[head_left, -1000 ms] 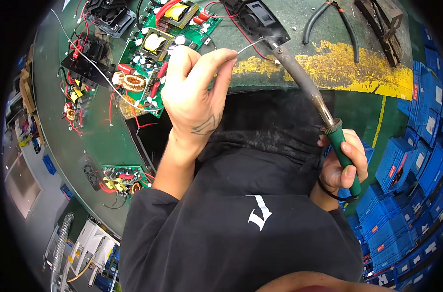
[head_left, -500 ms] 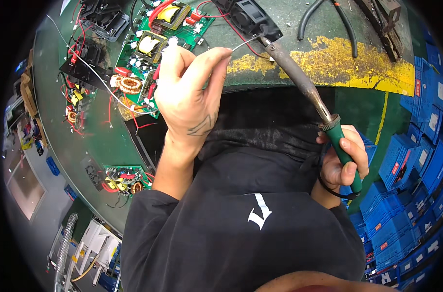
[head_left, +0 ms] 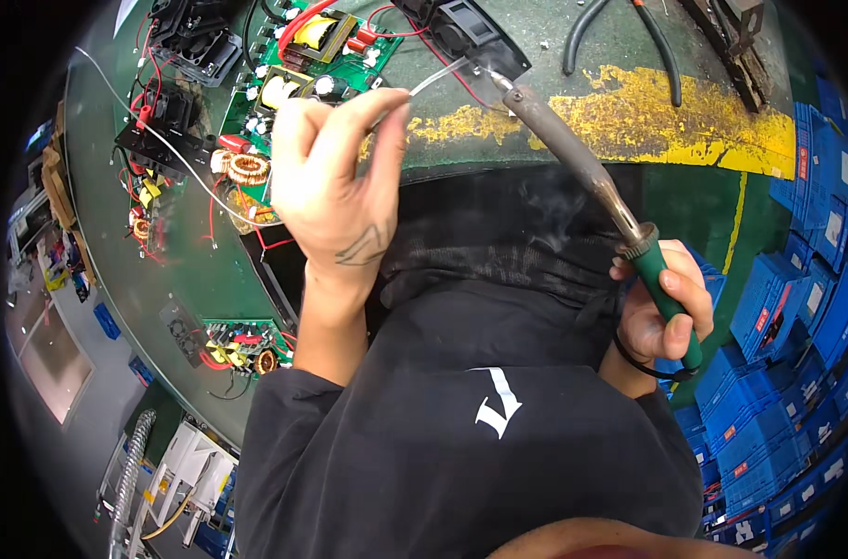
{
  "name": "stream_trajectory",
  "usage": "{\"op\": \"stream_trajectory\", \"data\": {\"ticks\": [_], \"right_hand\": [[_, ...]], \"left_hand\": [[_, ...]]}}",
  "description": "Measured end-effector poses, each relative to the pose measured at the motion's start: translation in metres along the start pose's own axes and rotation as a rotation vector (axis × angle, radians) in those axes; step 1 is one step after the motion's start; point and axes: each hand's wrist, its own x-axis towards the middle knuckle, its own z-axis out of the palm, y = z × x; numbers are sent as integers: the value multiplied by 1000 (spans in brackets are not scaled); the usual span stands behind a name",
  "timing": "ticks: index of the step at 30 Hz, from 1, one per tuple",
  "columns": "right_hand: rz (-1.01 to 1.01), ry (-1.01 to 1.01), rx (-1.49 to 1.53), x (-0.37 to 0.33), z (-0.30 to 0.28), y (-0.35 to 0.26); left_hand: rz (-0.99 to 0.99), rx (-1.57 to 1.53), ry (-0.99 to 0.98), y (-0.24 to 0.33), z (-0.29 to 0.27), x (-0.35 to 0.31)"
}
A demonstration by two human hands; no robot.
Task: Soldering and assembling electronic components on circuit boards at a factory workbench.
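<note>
My right hand (head_left: 664, 303) grips the green handle of a soldering iron (head_left: 573, 144), which points up and left toward a black fan (head_left: 466, 35) on the bench. Between thumb and fingers, my left hand (head_left: 335, 177) pinches a long strand of solder wire (head_left: 177, 154). Its short end reaches to the fan's edge, a little left of the iron's tip; whether the two touch I cannot tell. The rest of the strand trails off to the left. Faint smoke shows near the tip. Left of the fan lies a green circuit board (head_left: 349, 79) with yellow transformers and copper coils.
Pliers (head_left: 662, 47) with dark handles lie at the bench's far side, left of a rusty metal piece (head_left: 736, 56). More fans (head_left: 196, 42) and a smaller circuit board (head_left: 247, 345) sit on the left. Blue crates (head_left: 759, 307) are stacked at right.
My left hand has moved left and slightly down with the solder wire. The iron's tip has shifted slightly left, its handle slightly right. A wisp of smoke now hangs over my lap.
</note>
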Motion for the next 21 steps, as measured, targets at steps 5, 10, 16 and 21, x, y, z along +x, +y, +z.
{"op": "stream_trajectory", "data": {"ticks": [5,10,16,21], "right_hand": [[161,303,376,-10,-14,-2],[254,554,366,-3,-47,-6],[132,662,-173,26,-88,-23],[152,687,-228,40,-113,-23]], "left_hand": [[-158,-174,13,-8,-18,4],[-139,-140,-29,-3,-32,24],[-9,-14,-244,4,-56,66],[102,-10,-396,15,-33,105]]}}
